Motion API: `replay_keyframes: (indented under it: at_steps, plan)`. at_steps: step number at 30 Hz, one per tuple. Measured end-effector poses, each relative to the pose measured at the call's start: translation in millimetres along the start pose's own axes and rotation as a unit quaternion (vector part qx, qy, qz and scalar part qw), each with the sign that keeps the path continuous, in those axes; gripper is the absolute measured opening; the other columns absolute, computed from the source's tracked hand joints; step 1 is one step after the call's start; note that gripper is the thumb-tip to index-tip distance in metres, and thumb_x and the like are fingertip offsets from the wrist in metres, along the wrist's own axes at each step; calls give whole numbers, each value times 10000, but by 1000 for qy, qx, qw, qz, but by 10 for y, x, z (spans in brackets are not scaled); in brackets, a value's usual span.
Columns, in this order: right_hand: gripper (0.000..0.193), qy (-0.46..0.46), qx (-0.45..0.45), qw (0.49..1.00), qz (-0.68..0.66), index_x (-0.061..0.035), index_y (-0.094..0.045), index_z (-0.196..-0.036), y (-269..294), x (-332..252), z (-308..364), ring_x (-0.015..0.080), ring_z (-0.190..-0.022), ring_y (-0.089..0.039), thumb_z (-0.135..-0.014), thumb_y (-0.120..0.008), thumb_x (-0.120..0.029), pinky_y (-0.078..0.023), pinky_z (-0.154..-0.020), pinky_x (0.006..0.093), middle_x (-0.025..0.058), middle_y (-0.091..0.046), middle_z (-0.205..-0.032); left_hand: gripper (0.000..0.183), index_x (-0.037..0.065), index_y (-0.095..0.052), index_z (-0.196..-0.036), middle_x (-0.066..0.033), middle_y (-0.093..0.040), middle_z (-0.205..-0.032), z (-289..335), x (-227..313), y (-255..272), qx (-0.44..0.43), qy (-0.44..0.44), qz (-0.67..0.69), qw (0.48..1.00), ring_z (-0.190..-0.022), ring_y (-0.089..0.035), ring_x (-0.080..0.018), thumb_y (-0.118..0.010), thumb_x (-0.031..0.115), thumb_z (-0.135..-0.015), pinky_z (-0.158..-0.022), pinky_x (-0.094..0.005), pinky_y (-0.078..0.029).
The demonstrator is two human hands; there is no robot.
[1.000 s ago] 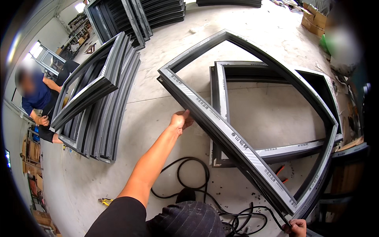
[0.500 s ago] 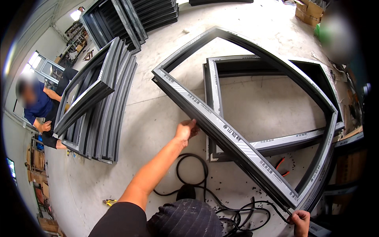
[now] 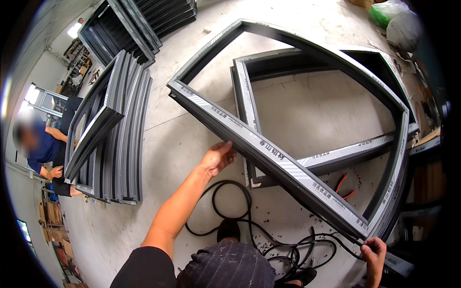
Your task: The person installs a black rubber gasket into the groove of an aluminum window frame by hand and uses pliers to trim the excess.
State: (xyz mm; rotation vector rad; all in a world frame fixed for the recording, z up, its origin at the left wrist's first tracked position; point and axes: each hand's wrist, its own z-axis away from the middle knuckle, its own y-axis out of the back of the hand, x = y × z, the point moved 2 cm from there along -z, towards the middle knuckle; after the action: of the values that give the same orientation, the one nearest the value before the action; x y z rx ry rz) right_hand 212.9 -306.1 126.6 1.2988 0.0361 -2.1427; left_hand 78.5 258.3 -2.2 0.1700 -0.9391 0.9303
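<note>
A dark grey window frame (image 3: 283, 162) with printed film on its faces tilts across the space ahead of me. My left hand (image 3: 218, 158) is at the outer side of its near bar, palm partly turned up, fingers loosely apart and fingertips against the edge. At the near right corner, my right hand (image 3: 374, 252) pinches a thin black rubber strip (image 3: 342, 238) that runs along the frame's outer side. The strip's slack lies in loops (image 3: 249, 206) on the floor by my feet.
Another frame (image 3: 247, 98) lies beneath the tilted one. Orange-handled pliers (image 3: 345, 187) and small black bits lie on the floor. Stacked frames (image 3: 129, 129) stand at left, with a person in dark blue (image 3: 45, 149) behind them. More frames (image 3: 120, 29) stand at the back.
The scene has shifted slightly left and up in the view. My left hand has rolled palm-up and its fingers have loosened at the frame's edge. My right hand stays at the corner.
</note>
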Motion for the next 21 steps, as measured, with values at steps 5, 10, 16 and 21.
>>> replay_keyframes:
  at_steps: [5, 10, 16, 21]
  plan:
    - [315, -3, -34, 997, 74, 12, -591, -667, 15, 74, -60, 56, -429, -454, -836, -674, -240, -341, -419, 210, -14, -497, -506, 250, 48, -587, -1006, -39, -632, -828, 43, -43, -103, 74, -33, -19, 997, -724, -588, -146, -678, 253, -895, -674, -271, -481]
    - [354, -69, -151, 969, -184, 58, -623, -706, 182, 407, 28, 178, -361, -422, -771, -748, -267, -329, -354, 319, 137, -524, -489, 251, 55, -587, -976, -38, -633, -844, 164, -123, -190, 20, -9, -29, 999, -739, -584, -136, -691, 265, -885, -668, -266, -476]
    - [403, -42, -174, 937, -300, 43, -607, -662, 0, 747, 22, 221, -380, -449, -800, -726, -317, -353, -378, 362, 128, -521, -507, 149, 83, -573, -906, -26, -610, -843, 311, -139, -486, 69, -8, -55, 996, -751, -546, -144, -688, 175, -882, -672, -278, -433]
    - [436, 1, -126, 961, -245, 9, -596, -624, -119, 723, -36, 193, -487, -510, -818, -705, -366, -399, -468, 330, 114, -562, -594, 139, 93, -580, -903, -13, -602, -810, 221, -365, -469, 67, -50, -74, 994, -715, -538, -153, -697, 160, -869, -644, -300, -428]
